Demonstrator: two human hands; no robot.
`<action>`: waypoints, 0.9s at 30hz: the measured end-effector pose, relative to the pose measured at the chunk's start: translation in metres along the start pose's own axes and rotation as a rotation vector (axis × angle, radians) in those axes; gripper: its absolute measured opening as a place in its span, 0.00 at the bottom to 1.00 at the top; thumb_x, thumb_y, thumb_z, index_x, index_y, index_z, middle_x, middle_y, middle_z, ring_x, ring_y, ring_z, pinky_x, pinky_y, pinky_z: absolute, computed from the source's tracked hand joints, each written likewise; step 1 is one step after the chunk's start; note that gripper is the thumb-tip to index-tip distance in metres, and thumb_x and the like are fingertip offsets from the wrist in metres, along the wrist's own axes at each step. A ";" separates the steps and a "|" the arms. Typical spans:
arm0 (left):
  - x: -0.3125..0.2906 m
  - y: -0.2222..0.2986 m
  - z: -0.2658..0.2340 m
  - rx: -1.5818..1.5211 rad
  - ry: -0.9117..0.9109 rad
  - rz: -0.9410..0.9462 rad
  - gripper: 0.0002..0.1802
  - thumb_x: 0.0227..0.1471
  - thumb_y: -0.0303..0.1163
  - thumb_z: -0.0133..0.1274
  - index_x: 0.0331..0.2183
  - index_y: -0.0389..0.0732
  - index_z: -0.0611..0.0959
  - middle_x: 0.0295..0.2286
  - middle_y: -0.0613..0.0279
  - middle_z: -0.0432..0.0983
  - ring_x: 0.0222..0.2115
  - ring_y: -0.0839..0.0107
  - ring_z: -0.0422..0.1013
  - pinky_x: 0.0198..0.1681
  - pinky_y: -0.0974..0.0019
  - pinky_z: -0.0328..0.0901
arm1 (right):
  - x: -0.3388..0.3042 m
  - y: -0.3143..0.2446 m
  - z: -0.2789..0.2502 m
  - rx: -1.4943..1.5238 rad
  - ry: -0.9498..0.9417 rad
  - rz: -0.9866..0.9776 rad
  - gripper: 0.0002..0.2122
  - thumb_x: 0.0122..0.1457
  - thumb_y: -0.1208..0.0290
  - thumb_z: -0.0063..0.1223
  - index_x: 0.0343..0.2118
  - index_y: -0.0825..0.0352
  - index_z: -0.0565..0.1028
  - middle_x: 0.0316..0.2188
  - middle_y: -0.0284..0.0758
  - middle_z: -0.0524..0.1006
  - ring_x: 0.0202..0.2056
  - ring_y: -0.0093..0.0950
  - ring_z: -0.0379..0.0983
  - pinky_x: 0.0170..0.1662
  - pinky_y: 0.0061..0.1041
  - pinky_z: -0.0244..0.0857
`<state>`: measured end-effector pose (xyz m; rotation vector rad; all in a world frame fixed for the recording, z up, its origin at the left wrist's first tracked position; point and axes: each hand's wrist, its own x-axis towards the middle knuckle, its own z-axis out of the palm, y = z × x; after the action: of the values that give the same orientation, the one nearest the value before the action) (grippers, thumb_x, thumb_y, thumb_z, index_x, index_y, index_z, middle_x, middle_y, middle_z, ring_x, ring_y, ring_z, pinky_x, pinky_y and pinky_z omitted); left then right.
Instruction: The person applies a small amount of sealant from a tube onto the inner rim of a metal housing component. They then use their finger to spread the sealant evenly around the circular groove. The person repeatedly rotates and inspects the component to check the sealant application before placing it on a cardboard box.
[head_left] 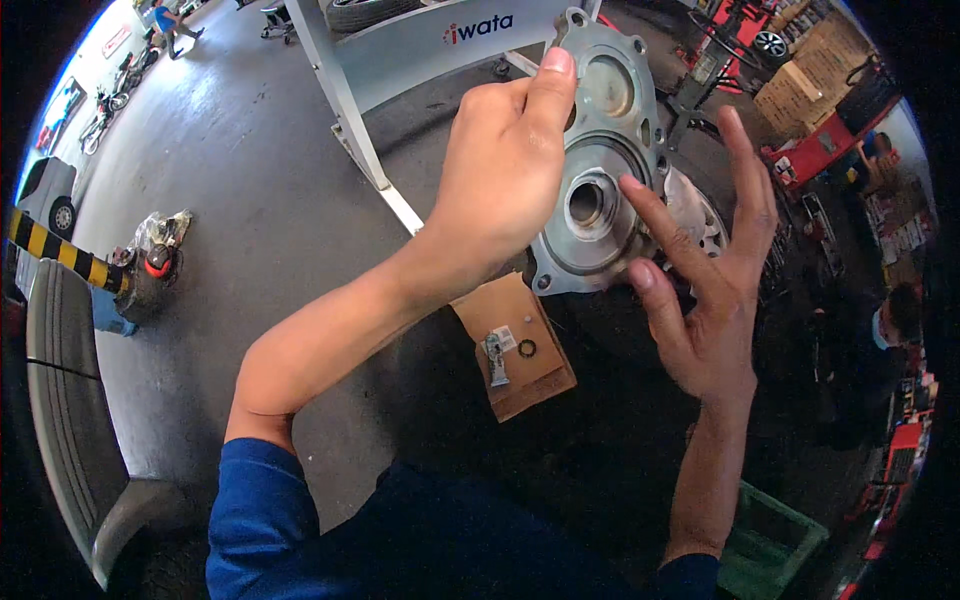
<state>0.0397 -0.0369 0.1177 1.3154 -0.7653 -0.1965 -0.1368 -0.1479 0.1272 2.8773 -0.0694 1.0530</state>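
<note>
A grey cast metal housing (605, 148), with bolt holes around its edge and round recesses, is held up in front of me. My left hand (505, 165) grips its left edge, thumb lying up along the side; the fingers behind are hidden. At the large bore, a pale ring of material surrounds the hole. My right hand (715, 290) is open with fingers spread, its index fingertip at the right side of that bore. Whether the fingertip touches, I cannot tell. Below lies a cardboard sheet (535, 385), bearing a squeezed tube (497, 362) and a black ring (527, 341).
A white metal rack (360, 165) holding tyres stands ahead. At the lower right is a green crate (800, 520). A masked person (895, 315) is at the right, near red equipment. On the left are a yellow-black striped bar (70, 260) and a vehicle seat-like grey panel (70, 380).
</note>
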 end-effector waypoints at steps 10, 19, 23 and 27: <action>0.002 0.017 -0.008 -0.429 -0.254 -0.359 0.24 0.66 0.44 0.42 0.44 0.30 0.79 0.37 0.50 0.80 0.34 0.66 0.79 0.39 0.64 0.75 | 0.013 0.010 -0.021 -0.163 -0.073 -0.155 0.26 0.64 0.37 0.28 0.51 0.39 0.78 0.67 0.37 0.55 0.66 0.40 0.48 0.66 0.44 0.40; 0.004 0.020 -0.010 -0.463 -0.240 -0.418 0.22 0.65 0.43 0.45 0.42 0.31 0.79 0.36 0.52 0.80 0.32 0.68 0.78 0.37 0.65 0.75 | 0.020 0.010 -0.024 -0.314 -0.141 -0.257 0.30 0.60 0.32 0.20 0.50 0.34 0.78 0.66 0.29 0.58 0.66 0.38 0.48 0.66 0.42 0.39; 0.002 0.026 -0.007 -0.418 -0.200 -0.444 0.26 0.67 0.42 0.38 0.43 0.25 0.78 0.38 0.49 0.78 0.37 0.66 0.76 0.42 0.63 0.70 | 0.020 0.008 -0.020 -0.362 -0.128 -0.277 0.30 0.60 0.33 0.19 0.49 0.34 0.78 0.66 0.25 0.60 0.66 0.36 0.48 0.66 0.42 0.37; 0.003 0.026 -0.006 -0.396 -0.209 -0.439 0.26 0.67 0.42 0.38 0.42 0.26 0.79 0.37 0.50 0.79 0.36 0.67 0.76 0.42 0.63 0.69 | 0.019 0.007 -0.020 -0.400 -0.130 -0.262 0.30 0.61 0.34 0.19 0.49 0.34 0.78 0.65 0.23 0.60 0.66 0.34 0.48 0.67 0.42 0.36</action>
<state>0.0383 -0.0266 0.1426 1.0752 -0.5637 -0.8071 -0.1358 -0.1535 0.1545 2.5031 0.0786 0.7100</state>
